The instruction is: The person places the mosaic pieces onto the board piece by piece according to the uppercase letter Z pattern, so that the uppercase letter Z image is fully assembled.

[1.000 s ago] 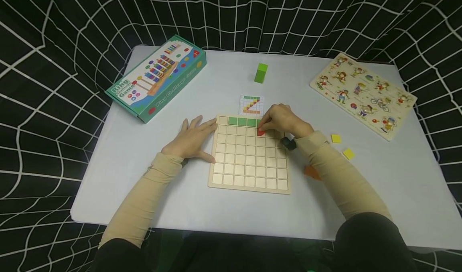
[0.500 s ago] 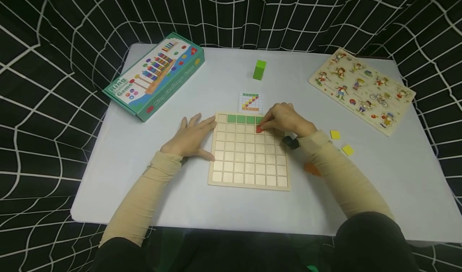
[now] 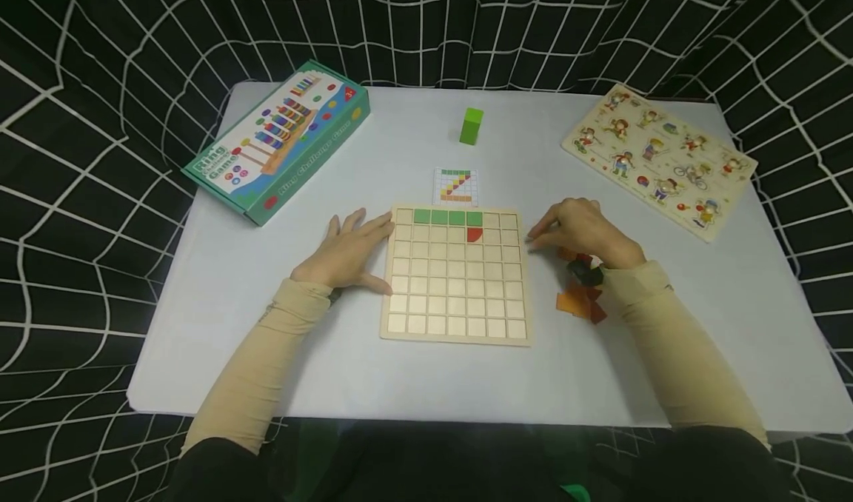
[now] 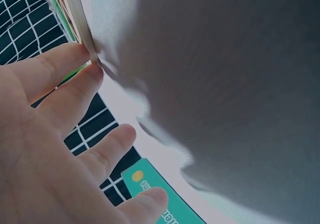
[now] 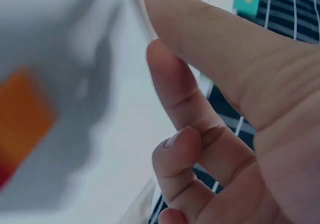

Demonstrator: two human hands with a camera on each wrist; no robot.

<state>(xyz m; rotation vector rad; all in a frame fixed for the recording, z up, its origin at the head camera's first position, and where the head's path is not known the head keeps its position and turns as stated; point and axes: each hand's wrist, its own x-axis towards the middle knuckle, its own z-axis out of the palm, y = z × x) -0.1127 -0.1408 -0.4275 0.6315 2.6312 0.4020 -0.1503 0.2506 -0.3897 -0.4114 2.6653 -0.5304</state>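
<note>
A wooden grid board (image 3: 436, 287) lies in the middle of the table. Several green square tiles (image 3: 439, 217) fill cells of its top row, and a red quarter-round tile (image 3: 474, 235) sits in the cell below the rightmost one. My left hand (image 3: 343, 256) is spread at the board's left edge; in the left wrist view two fingertips touch the board's edge (image 4: 80, 21). Just off the right edge is my right hand (image 3: 576, 228), fingers loosely bent, nothing visible between thumb and index finger. Orange tiles (image 3: 573, 302) and some red ones lie beneath its wrist, partly hidden.
A small pattern card (image 3: 456, 186) lies behind the board, with a green block (image 3: 471, 126) standing farther back. A green game box (image 3: 280, 143) is at the back left. A wooden picture puzzle (image 3: 660, 158) lies at the back right. Black netted cloth surrounds the table.
My right hand has let go of the red quarter-round tile, leaving it in its cell, and moved right off the board, uncovering the top row. My left hand has stayed at the left edge.
</note>
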